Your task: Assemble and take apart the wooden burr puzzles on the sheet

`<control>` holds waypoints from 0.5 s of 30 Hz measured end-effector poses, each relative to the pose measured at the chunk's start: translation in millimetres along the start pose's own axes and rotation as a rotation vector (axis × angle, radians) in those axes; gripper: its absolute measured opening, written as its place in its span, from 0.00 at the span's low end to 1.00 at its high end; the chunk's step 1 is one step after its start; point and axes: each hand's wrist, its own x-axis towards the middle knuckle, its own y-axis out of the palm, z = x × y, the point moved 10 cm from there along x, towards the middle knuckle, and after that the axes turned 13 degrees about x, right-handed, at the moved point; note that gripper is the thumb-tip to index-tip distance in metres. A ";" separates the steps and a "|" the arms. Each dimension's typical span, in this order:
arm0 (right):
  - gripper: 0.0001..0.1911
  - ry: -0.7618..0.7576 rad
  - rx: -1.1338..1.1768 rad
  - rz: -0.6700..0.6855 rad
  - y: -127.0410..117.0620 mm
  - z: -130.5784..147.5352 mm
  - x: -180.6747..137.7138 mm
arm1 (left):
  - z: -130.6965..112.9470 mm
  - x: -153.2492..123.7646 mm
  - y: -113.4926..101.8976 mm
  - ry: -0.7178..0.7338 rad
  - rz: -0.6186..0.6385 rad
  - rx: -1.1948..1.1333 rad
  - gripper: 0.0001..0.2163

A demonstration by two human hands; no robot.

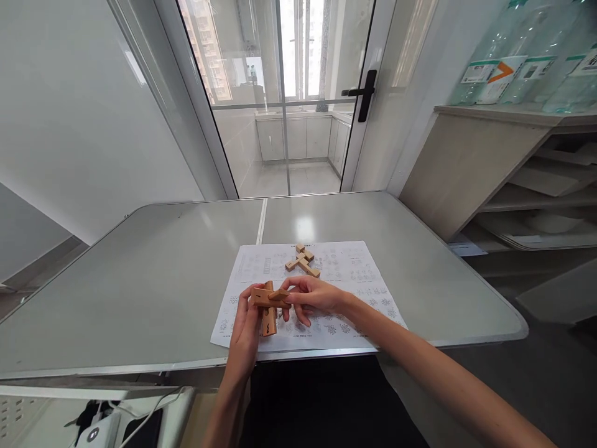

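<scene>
My left hand [245, 320] is closed around the left side of a reddish-brown wooden interlocking puzzle [269, 322], held just above the front of a printed sheet [373, 292]. The puzzle's bars cross each other, one upright and one lying across it. My right hand [312, 294] pinches the right end of the puzzle, where a small slanted wooden piece [278, 295] sticks out; whether that piece is joined to the rest I cannot tell. Beyond my hands, several lighter wooden puzzle pieces [303, 260] lie on the sheet, touching or close together.
The sheet lies on a grey table [140, 292] with a metal edge. A glass door with a black handle [367, 94] stands behind it. To the right is a shelf unit [494, 134] topped with plastic bottles [522, 68]. Cables and a white device [99, 430] sit below at left.
</scene>
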 end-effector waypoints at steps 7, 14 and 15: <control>0.23 -0.010 -0.055 -0.038 -3.6 -2.2 -0.4 | -2.4 0.2 6.0 0.038 0.058 -0.096 0.34; 0.23 -0.045 -0.117 -0.036 -0.8 -0.2 -1.8 | -3.3 -0.6 9.5 0.096 0.121 0.047 0.33; 0.22 -0.047 -0.127 -0.040 -0.9 0.4 -2.1 | -2.4 0.0 9.4 0.089 0.119 0.049 0.33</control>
